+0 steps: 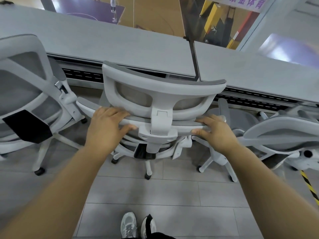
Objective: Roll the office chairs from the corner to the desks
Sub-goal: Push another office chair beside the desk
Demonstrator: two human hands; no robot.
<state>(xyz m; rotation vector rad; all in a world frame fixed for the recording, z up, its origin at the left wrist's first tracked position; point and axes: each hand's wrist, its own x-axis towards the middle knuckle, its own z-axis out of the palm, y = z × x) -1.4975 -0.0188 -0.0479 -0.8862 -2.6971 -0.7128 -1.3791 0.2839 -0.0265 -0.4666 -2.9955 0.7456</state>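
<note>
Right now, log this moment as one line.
left hand: grips middle chair backrest top | right hand: grips same edge | position: facing desk, between left chair and right chair

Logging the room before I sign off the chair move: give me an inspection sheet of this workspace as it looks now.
Surface: grey desks above a grey tiled floor.
Job's things: middle chair faces the desks; left chair and right chair flank it.
Clutter: nothing seen.
Hands: left hand and right hand grip the middle chair's backrest top.
Cables: yellow-black striped strip on floor, cable or tape unclear.
Surroundings: window onto a sports court.
</note>
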